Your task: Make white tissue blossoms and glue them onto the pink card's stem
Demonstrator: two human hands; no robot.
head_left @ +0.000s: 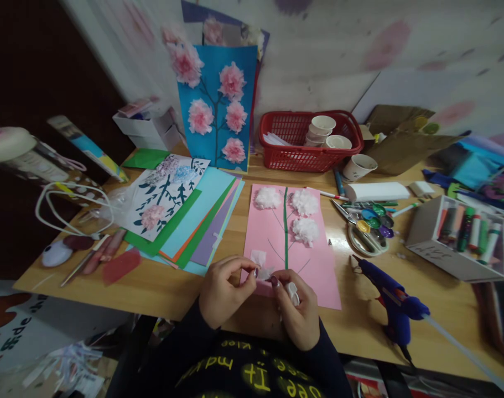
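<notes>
Both my hands meet over the near end of a pink paper sheet (276, 243) on the wooden table. My left hand (224, 287) and my right hand (297, 312) pinch a small folded white tissue piece (265, 272) between their fingertips. The right hand also carries a small white object (293, 293) against its fingers. The pink sheet bears a green stem (285, 226) and three white tissue flowers (305, 215). A loose tissue scrap (258, 256) lies on the sheet just beyond my fingers.
A blue glue gun (390, 301) lies right of the sheet, its cable running off right. Scissors and a paint palette (370, 224), a marker box (463, 235), a red basket of paper cups (310, 138), stacked coloured paper (197, 218) and a blue flower picture (218, 105) surround it.
</notes>
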